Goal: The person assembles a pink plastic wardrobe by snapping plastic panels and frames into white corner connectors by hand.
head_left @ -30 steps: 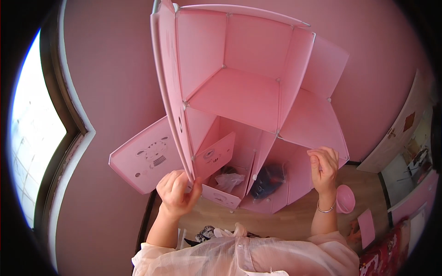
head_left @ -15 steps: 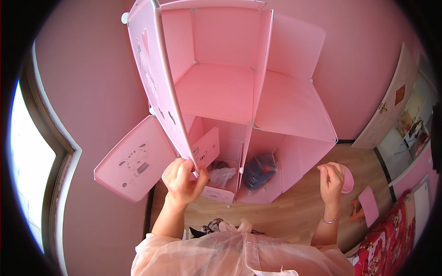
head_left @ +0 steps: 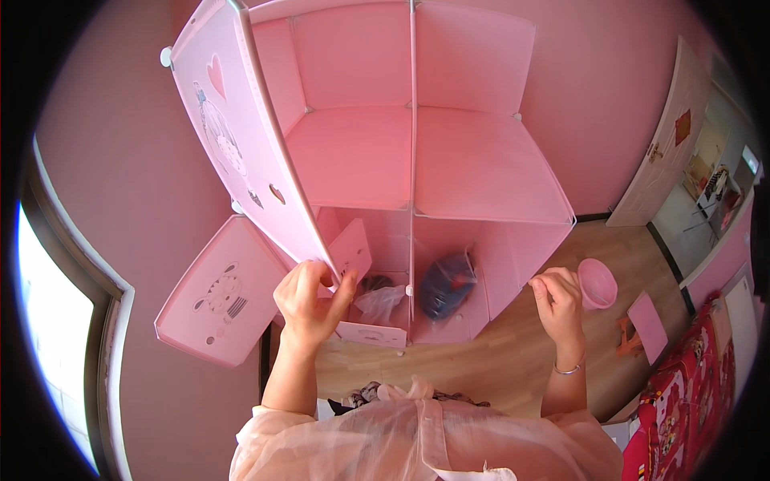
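Observation:
In front of me is a pink panel cabinet [head_left: 353, 164] with open compartments. Its upper left door [head_left: 249, 136], printed with a heart and a cartoon figure, stands swung out. My left hand [head_left: 306, 301] pinches the lower corner of that door between thumb and fingers. Right of the cabinet, my right hand [head_left: 558, 303] is raised with its fingers closed, a silvery bracelet on the wrist. Whatever those fingers may hold is hidden or too small to name. A lower door [head_left: 220, 293] with a printed animal hangs open at the left.
In the lower compartments lie a whitish plastic bag [head_left: 380, 303] and a dark blue bundle in clear plastic [head_left: 447, 284]. A pink basin [head_left: 597, 283] and an orange stool-like item [head_left: 630, 337] with a pink panel [head_left: 647, 327] are on the wooden floor. Red patterned bedding [head_left: 682, 409] lies at right.
My view has shifted, showing the cabinet more squarely. My left hand keeps its hold on the door, which stands wider. My right hand stays closed, and more of the basin shows.

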{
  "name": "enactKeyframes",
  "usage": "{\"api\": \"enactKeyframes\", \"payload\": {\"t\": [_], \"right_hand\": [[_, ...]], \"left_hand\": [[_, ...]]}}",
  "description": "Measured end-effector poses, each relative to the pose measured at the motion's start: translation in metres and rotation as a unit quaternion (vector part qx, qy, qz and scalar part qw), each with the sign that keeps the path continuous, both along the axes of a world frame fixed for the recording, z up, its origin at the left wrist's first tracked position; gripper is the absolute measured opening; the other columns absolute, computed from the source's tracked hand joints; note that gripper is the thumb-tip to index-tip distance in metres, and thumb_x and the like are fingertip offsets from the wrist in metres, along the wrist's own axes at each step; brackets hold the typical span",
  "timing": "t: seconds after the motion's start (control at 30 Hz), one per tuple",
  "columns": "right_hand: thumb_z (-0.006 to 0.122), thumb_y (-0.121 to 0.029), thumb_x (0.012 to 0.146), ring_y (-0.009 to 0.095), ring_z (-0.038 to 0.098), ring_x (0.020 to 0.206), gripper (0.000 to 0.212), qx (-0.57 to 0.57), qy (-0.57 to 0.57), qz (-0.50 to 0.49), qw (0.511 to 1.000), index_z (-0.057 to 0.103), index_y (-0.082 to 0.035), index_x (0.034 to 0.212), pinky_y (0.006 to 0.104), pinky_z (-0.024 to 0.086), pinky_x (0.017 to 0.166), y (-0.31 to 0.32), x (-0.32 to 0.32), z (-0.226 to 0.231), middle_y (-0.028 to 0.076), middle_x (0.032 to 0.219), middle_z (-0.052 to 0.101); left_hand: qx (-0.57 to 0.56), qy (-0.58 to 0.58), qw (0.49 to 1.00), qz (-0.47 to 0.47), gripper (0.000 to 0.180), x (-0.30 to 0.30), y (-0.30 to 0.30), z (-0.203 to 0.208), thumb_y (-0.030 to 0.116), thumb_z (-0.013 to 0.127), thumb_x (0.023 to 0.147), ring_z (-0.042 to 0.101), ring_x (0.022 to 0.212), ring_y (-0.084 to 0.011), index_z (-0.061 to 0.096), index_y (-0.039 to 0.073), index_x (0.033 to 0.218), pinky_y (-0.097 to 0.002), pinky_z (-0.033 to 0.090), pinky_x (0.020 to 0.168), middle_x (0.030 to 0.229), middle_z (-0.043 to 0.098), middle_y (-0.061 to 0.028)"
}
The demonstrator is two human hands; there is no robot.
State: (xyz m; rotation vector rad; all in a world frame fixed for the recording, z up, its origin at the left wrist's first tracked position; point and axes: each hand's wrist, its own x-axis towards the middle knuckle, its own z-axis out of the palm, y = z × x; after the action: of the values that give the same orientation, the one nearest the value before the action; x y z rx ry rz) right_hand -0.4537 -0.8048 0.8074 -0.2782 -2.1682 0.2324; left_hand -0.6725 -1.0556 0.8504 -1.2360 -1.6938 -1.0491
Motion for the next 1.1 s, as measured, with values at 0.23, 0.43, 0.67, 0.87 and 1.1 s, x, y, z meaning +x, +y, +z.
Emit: {"api": "enactKeyframes", "payload": {"t": [0.23, 0.43, 0.67, 0.87, 1.1], "right_hand": [[0.057, -0.009, 0.076, 0.022, 0.052, 0.068, 0.009, -0.037, 0.008, -0.039, 0.999, 0.055, -0.003, 0.069, 0.0329, 0.038, 0.063, -0.005, 0.002, -0.013, 0.006, 0.065, 0.055], [0.057, -0.008, 0.076, 0.022, 0.052, 0.067, 0.009, -0.088, 0.025, -0.056, 0.994, 0.056, -0.002, 0.069, 0.0336, 0.039, 0.063, -0.013, -0.01, -0.028, 0.006, 0.065, 0.055], [0.057, -0.012, 0.077, 0.024, 0.052, 0.064, 0.012, -0.164, 0.026, -0.09, 0.982, 0.057, -0.002, 0.069, 0.0341, 0.04, 0.06, -0.006, 0.001, -0.061, 0.009, 0.065, 0.056], [0.056, -0.016, 0.079, 0.027, 0.05, 0.061, 0.017, -0.241, 0.013, -0.103, 0.965, 0.057, -0.001, 0.071, 0.0352, 0.039, 0.057, -0.008, 0.014, -0.082, 0.012, 0.062, 0.052], [0.055, -0.018, 0.08, 0.026, 0.048, 0.057, 0.019, -0.303, -0.012, -0.078, 0.95, 0.056, -0.001, 0.071, 0.0346, 0.038, 0.053, -0.016, 0.02, -0.084, 0.013, 0.06, 0.05]], "left_hand": [[-0.031, -0.013, 0.999, -0.012, 0.032, -0.012, 0.017, 0.005, 0.013, 0.073, 0.061, 0.042, 0.04, -0.0164, 0.041, 0.007, 0.06, -0.0256, 0.033, 0.037, 0.048, 0.042, -0.0026], [-0.084, 0.021, 0.996, 0.006, 0.036, -0.026, 0.043, 0.014, 0.02, 0.073, 0.063, 0.041, 0.037, -0.0154, 0.039, 0.008, 0.057, -0.0259, 0.034, 0.037, 0.045, 0.042, -0.001], [-0.071, 0.019, 0.997, 0.026, 0.034, -0.035, 0.059, 0.009, 0.02, 0.072, 0.066, 0.043, 0.036, -0.0108, 0.041, 0.008, 0.06, -0.0224, 0.034, 0.037, 0.044, 0.044, 0.0005], [-0.102, -0.009, 0.992, 0.068, 0.032, -0.03, 0.074, 0.011, 0.023, 0.07, 0.069, 0.043, 0.039, -0.0091, 0.043, 0.008, 0.061, -0.0207, 0.035, 0.04, 0.046, 0.045, 0.0005], [-0.174, -0.038, 0.98, 0.093, 0.026, -0.045, 0.096, 0.011, 0.029, 0.062, 0.076, 0.052, 0.049, -0.0153, 0.049, 0.007, 0.073, -0.0269, 0.04, 0.047, 0.058, 0.055, -0.0021]]}}
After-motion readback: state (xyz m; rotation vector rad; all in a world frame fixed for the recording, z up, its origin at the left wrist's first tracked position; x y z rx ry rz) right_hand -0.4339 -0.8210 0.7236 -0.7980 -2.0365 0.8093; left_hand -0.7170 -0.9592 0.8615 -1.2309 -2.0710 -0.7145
